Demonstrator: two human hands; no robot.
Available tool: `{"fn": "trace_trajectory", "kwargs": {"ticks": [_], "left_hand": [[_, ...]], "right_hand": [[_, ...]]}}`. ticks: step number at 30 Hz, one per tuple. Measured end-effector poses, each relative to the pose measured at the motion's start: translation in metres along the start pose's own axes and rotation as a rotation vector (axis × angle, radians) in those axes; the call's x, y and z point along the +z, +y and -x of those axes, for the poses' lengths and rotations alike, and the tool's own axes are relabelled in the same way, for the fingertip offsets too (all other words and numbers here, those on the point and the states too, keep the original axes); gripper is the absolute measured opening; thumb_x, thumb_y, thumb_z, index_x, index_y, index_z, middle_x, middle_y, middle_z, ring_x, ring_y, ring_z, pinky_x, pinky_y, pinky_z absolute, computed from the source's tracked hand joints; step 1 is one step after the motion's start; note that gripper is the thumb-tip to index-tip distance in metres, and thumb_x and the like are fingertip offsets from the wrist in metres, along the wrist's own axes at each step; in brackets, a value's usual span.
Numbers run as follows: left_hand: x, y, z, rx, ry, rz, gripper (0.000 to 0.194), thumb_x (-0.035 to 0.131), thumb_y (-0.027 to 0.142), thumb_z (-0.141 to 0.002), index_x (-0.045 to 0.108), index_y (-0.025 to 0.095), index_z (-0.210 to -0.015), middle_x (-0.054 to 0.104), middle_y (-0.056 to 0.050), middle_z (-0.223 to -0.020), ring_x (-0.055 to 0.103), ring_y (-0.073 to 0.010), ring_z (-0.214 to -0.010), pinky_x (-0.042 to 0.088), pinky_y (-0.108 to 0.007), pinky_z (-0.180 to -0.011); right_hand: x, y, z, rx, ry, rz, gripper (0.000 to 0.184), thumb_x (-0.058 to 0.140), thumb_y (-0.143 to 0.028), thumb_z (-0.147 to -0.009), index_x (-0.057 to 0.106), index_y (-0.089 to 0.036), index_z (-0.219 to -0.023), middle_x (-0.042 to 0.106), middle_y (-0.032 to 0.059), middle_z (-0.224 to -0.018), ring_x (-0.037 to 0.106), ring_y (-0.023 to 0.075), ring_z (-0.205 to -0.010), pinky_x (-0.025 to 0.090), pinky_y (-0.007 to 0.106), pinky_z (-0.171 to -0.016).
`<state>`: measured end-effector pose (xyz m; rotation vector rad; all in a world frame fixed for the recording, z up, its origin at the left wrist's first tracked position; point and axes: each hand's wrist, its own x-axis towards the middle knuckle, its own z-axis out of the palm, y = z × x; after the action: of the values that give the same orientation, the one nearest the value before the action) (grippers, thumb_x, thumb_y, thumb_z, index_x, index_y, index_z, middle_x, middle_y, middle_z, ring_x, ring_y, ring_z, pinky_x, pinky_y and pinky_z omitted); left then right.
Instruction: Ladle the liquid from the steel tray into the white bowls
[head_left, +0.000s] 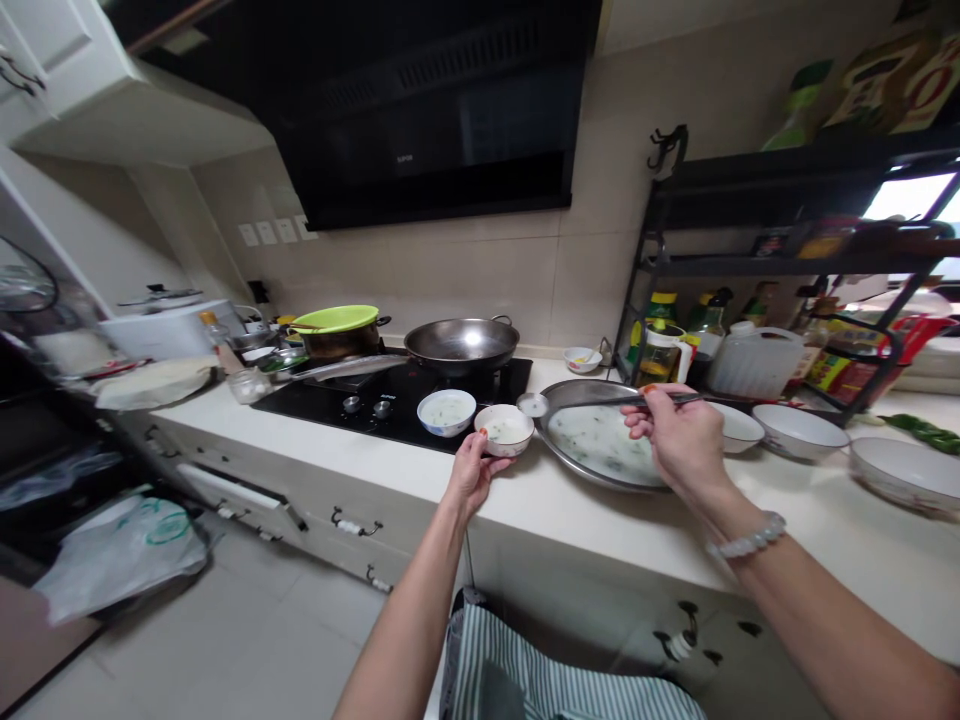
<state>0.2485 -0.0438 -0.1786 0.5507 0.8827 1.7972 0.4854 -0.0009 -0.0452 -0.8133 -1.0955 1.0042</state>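
Note:
My left hand (474, 470) grips the near rim of a small bowl (507, 432) that holds some whitish soup with green bits. In my right hand (679, 435) is the dark handle of a ladle (534, 405), its round scoop full of pale liquid. The scoop hangs at the bowl's right rim; whether they touch I cannot tell. Below the handle, a wide metal basin (574, 468) holds more of the whitish soup with greens. Left of my left hand, a blue-rimmed bowl (447, 414) of the same soup stands at the stove's edge.
A wok (461, 345) and a pot under a green basin (334, 320) stand on the black stove. Several white bowls, one of them a bowl (799, 432), line the counter at right. A black rack (757, 265) with bottles rises behind them. The range hood (450, 120) overhangs the stove.

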Motion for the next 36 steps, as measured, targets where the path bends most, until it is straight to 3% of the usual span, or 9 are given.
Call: {"fn": "trace_trajectory", "kwargs": {"ticks": [6,12,14,18,21,28,36], "left_hand": [[0.000,-0.001,-0.001,0.001,-0.004,0.008,0.030,0.068,0.037,-0.080,0.054,0.016,-0.097,0.063,-0.007,-0.092,0.068,-0.0177,-0.072,0.059,-0.030,-0.059],[0.000,0.000,0.000,0.008,-0.010,0.006,0.026,0.066,0.034,-0.081,0.055,0.015,-0.096,0.063,-0.007,-0.093,0.068,-0.0173,-0.070,0.059,-0.029,-0.058],[0.000,0.000,0.001,0.004,-0.011,-0.003,0.027,0.066,0.034,-0.081,0.055,0.015,-0.097,0.063,-0.007,-0.094,0.068,-0.0171,-0.070,0.059,-0.028,-0.058],[0.000,0.000,0.001,0.005,-0.011,0.001,0.028,0.066,0.034,-0.081,0.055,0.015,-0.097,0.064,-0.008,-0.096,0.069,-0.0182,-0.072,0.059,-0.028,-0.058],[-0.001,0.000,0.001,0.002,-0.013,0.008,0.027,0.065,0.034,-0.082,0.055,0.015,-0.097,0.065,-0.009,-0.096,0.069,-0.0186,-0.071,0.059,-0.029,-0.058],[-0.002,0.000,0.000,0.008,-0.014,0.008,0.027,0.065,0.034,-0.081,0.055,0.015,-0.098,0.065,-0.010,-0.098,0.069,-0.0196,-0.072,0.059,-0.030,-0.059],[-0.003,-0.001,-0.001,0.014,-0.013,0.001,0.027,0.066,0.033,-0.080,0.055,0.016,-0.098,0.064,-0.008,-0.097,0.069,-0.0188,-0.072,0.060,-0.029,-0.058]], "right_hand": [[0.009,0.013,0.024,-0.202,-0.264,0.197,0.025,0.063,-0.044,-0.078,0.060,-0.021,-0.087,0.059,-0.0021,-0.049,0.063,0.0172,-0.049,0.053,0.027,-0.046],[-0.007,0.018,0.048,-0.404,-0.579,0.329,0.019,0.060,-0.037,-0.081,0.068,-0.024,-0.092,0.065,0.0018,-0.071,0.061,0.0144,-0.051,0.052,0.029,-0.049],[-0.014,0.020,0.047,-0.422,-0.529,0.322,0.019,0.061,-0.037,-0.081,0.068,-0.023,-0.093,0.066,0.0023,-0.072,0.061,0.0147,-0.052,0.053,0.030,-0.051],[-0.030,0.018,0.034,-0.332,-0.157,0.239,0.026,0.061,-0.044,-0.083,0.061,-0.020,-0.094,0.062,-0.0010,-0.058,0.062,0.0156,-0.051,0.052,0.029,-0.050],[-0.047,0.014,0.025,-0.262,-0.001,0.236,0.034,0.063,-0.052,-0.078,0.058,-0.019,-0.089,0.058,-0.0027,-0.051,0.062,0.0161,-0.049,0.050,0.026,-0.045],[-0.086,0.022,0.030,-0.234,-0.054,0.386,0.043,0.064,-0.058,-0.072,0.060,-0.019,-0.088,0.059,-0.0023,-0.048,0.063,0.0169,-0.050,0.052,0.028,-0.049],[-0.091,0.030,0.034,-0.108,-0.032,0.336,0.041,0.066,-0.056,-0.070,0.058,-0.019,-0.085,0.059,-0.0017,-0.045,0.064,0.0180,-0.048,0.050,0.025,-0.043]]}}
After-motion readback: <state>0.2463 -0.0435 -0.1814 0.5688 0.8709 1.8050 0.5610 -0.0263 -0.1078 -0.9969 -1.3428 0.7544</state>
